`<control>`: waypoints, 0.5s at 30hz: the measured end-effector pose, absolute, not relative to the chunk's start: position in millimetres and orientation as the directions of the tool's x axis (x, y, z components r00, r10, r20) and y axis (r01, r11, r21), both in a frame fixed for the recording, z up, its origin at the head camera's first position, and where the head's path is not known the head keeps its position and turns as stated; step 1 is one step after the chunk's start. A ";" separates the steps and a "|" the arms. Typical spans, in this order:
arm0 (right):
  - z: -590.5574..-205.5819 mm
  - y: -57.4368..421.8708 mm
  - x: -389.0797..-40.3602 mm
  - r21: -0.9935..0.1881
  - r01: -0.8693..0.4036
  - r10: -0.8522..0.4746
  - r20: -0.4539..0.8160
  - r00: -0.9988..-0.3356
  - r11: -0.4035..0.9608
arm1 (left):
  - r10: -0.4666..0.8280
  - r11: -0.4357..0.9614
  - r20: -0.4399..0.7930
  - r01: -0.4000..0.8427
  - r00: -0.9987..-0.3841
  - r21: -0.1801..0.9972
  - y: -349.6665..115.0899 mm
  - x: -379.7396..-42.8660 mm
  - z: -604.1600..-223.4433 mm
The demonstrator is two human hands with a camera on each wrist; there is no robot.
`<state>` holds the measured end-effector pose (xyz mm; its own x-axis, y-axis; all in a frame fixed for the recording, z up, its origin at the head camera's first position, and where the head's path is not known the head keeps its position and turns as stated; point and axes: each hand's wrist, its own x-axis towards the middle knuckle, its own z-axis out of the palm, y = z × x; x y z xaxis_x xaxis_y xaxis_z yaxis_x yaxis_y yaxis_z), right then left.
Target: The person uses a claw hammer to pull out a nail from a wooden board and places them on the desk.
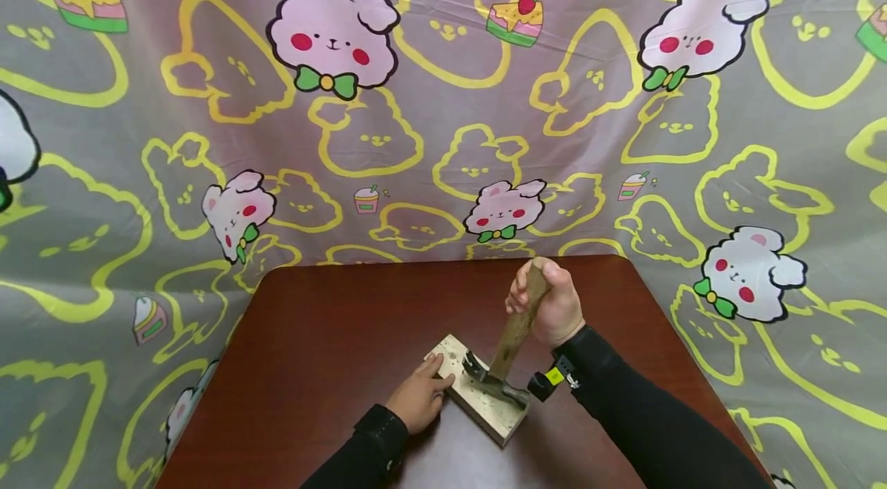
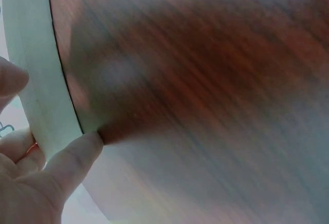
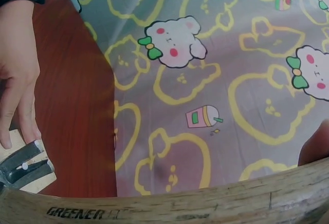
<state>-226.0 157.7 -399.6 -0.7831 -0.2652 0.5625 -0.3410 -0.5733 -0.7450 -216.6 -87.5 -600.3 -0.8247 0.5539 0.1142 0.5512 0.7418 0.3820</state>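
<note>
- Find the wooden block (image 1: 474, 396) flat on the near middle part of the table (image 1: 333, 335), running from far left to near right.
- Note dark specks on the pale top, too small to tell as holes or stains.
- See the hammer (image 1: 516, 323) with its head over the block, claw (image 3: 31, 162) toward the far left, striking end toward the near right, handle tilted up toward the far right.
- In the right wrist view, make out a pale dot (image 3: 24, 166) between the claw prongs, probably a nail head; cannot tell how deep in the wood, or whether loosened.
- Judge the work as partway along: block steadied, hammer in place, claw apparently round the nail. Likely left: getting the nail clear of the wood.
- With the left hand (image 1: 418, 396), pressing on the block at its left side toward the far end, fingers mostly extended.
- With the right hand (image 1: 554, 304), gripping the hammer near the handle's upper end, fingers wrapped round the wood.
- Farther out, notice black sleeves (image 1: 644, 404) on both arms, and a small black device (image 1: 543, 386) at the right wrist.
- Beyond the table's far edge and along both sides, see cloth (image 1: 443, 104) printed with rabbits, cakes and drinks.
</note>
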 end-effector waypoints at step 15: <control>-399.5 181.5 -213.5 -0.627 -0.434 -0.289 0.728 -0.621 -0.648 | 0.532 0.760 0.125 0.537 -0.837 0.366 -84.8 -216.8 -602.4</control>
<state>-213.5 181.5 -399.5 -0.6215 -0.2885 0.7284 -0.4337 -0.6476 -0.6265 -216.8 -84.8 -602.4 -0.8374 0.5321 0.1249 0.5374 0.7597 0.3661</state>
